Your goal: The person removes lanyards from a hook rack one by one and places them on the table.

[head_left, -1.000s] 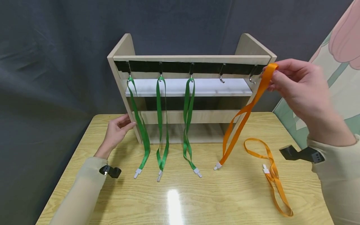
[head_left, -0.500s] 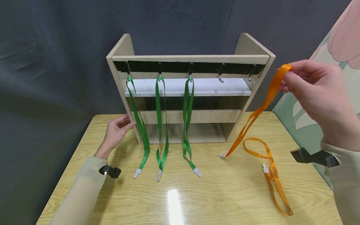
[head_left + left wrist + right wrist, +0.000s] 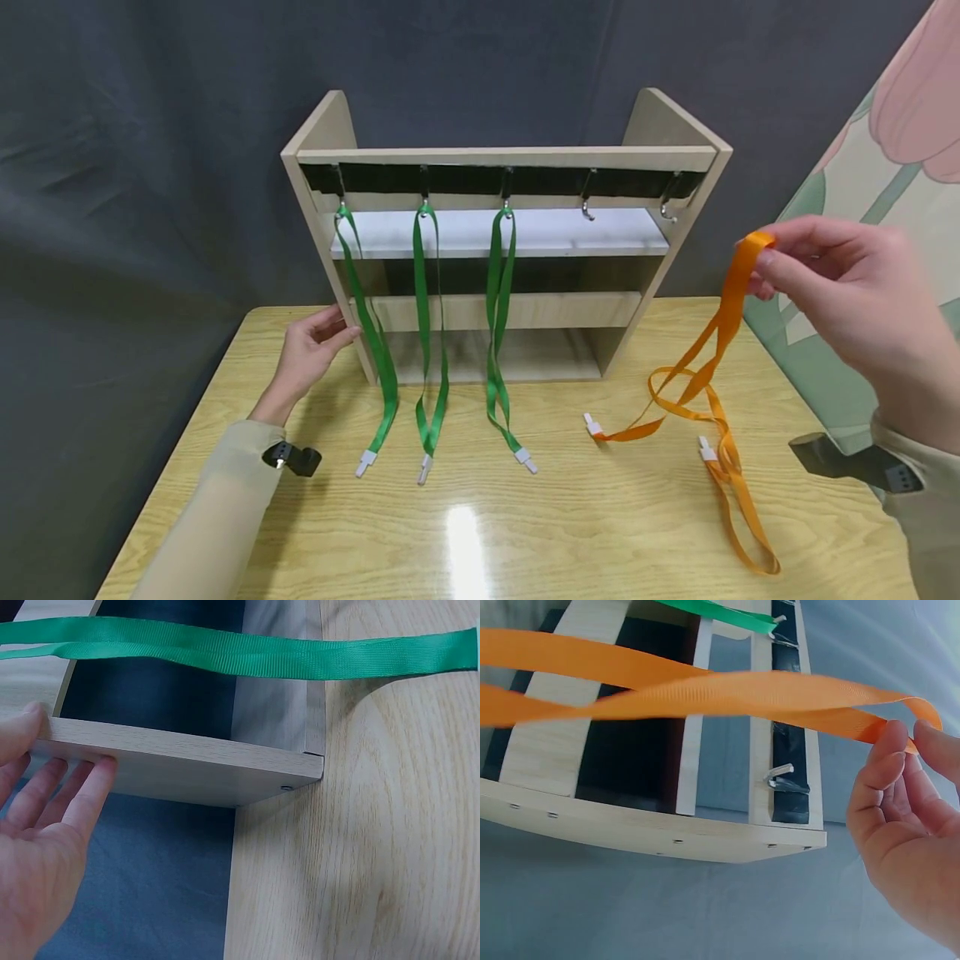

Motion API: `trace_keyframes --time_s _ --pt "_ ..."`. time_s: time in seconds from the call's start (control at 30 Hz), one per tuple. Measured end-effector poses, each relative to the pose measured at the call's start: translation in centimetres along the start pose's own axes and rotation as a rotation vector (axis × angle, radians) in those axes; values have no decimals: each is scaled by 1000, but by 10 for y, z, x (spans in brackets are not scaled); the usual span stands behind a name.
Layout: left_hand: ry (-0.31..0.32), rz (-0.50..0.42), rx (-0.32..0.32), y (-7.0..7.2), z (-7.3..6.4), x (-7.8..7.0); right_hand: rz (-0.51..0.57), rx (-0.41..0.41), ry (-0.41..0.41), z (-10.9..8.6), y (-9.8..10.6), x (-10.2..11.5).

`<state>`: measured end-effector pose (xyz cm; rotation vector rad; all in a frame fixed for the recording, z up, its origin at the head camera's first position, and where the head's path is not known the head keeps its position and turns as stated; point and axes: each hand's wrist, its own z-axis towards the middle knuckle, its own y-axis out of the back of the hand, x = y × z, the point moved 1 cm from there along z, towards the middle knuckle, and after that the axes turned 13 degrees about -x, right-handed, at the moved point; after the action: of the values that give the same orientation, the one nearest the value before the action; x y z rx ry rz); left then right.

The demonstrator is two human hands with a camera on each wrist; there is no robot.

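Note:
My right hand (image 3: 862, 292) pinches an orange lanyard (image 3: 731, 300) by the top of its loop, right of the wooden shelf (image 3: 498, 312). Its white clip (image 3: 592, 423) touches or hangs just above the table. In the right wrist view, thumb and forefinger close on the strap (image 3: 742, 691). My left hand (image 3: 311, 346) holds the shelf's left side panel (image 3: 172, 750), thumb at the front edge and fingers against the outer face. Three green lanyards (image 3: 495, 300) hang from the left hooks. Two bare hooks, a middle-right one (image 3: 587, 210) and an end one (image 3: 667, 213), are on the right.
A second orange lanyard (image 3: 738, 492) lies on the wooden table (image 3: 585, 525) at the right, partly behind the held strap in the head view. A dark cloth (image 3: 487, 67) hangs behind the shelf. A flower-patterned panel (image 3: 915, 183) stands at the right.
My right hand has moved right, away from the end hook, then down. The held orange lanyard has slackened and bent, its clip lowering to the table. The left hand stays on the panel.

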<state>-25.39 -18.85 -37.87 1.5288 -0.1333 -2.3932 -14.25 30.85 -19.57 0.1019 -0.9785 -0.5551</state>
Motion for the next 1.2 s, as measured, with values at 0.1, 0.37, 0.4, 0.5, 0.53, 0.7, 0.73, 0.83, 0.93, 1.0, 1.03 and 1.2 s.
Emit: trace_keyframes --time_s 0.1,0.37,0.4,0.5,0.53,0.7,0.73,0.83,0.93,1.0,1.03,1.2 --pt "-2 1 1 0 0 0 -75 28 15 -6 -1 -2" --pt "-1 5 2 0 0 0 -28 147 62 -20 -10 -12" --pt "-1 4 1 0 0 0 -18 162 67 -22 -11 -13" --pt "-4 2 -1 0 0 0 -3 206 77 -25 -14 -16" --pt "-4 0 -1 0 0 0 -1 218 79 -26 -14 -17" --pt "-4 2 -1 -1 -1 1 -6 251 74 -30 -16 -21" --pt "-5 5 -1 -1 -1 1 -9 255 71 -30 -17 -22" --pt "-4 13 -1 -1 -1 1 -24 261 58 -32 -18 -25" --pt "-3 15 0 -1 -1 1 -28 263 55 -33 -19 -28" --pt "-8 12 -1 -1 0 1 -26 265 52 -34 -20 -29" --pt "-12 8 -1 -1 0 1 -25 266 52 -34 -20 -30" --pt "-28 -26 -1 -1 1 3 -34 274 37 -36 -22 -34"
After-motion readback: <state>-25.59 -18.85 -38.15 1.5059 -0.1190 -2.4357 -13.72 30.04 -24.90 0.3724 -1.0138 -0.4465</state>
